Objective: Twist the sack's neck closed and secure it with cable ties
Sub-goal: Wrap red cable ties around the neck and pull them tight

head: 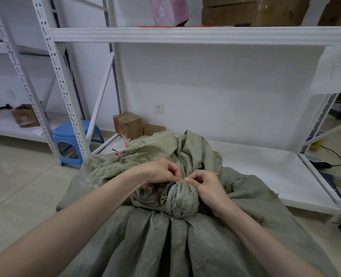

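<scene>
At lower centre of the frame the sack (185,246) is stood upright, its olive woven cloth gathered into pleats that converge on the twisted neck (180,198). The neck is seen as a tight, rounded bundle whose long axis runs from the pleats below up toward mid-frame, ending where the loose mouth cloth (189,148) fans out above.

Left of the neck, the left hand (161,170) is held with its fingers curled inward and the thumb and forefinger pinched at the top of the bundle. What is pinched is too small to be identified; a cable tie is presumed, not seen. A dark band (170,186) is visible at the upper left of the neck, just below that hand.

Right of the neck, the right hand (205,186) is laid against the bundle's right flank, its fingertips closed in a pinch that meets the left hand's at the same point.

Both hands are equally near. The neck lies directly below the pinch, so any tie is judged to require passing crosswise to the neck's axis.
</scene>
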